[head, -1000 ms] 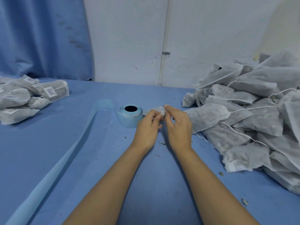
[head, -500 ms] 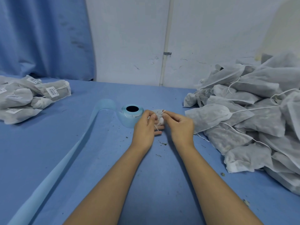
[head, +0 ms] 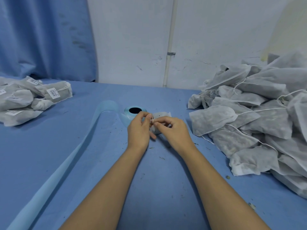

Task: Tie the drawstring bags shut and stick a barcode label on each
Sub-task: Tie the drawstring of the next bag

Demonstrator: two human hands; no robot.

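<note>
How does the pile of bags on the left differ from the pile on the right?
The left pile carries white barcode labels; the right pile shows none. The left pile is small and low; the right pile is far larger and taller. Long white drawstrings trail over the right pile, hardly any over the left. Both hold filled grey drawstring bags.

Blue table (head: pixel 83 155) holds labelled bags (head: pixel 25 100), untied bags (head: pixel 257 122), 1 label roll (head: pixel 128 115), backing strip (head: pixel 58 171).

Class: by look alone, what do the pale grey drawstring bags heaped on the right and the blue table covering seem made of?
Pale grey drawstring bags: probably thin non-woven fabric, matt; dark contents show faintly through. Blue table covering: likely matt cloth or non-woven sheet; no shine, weave too fine to tell.
</note>
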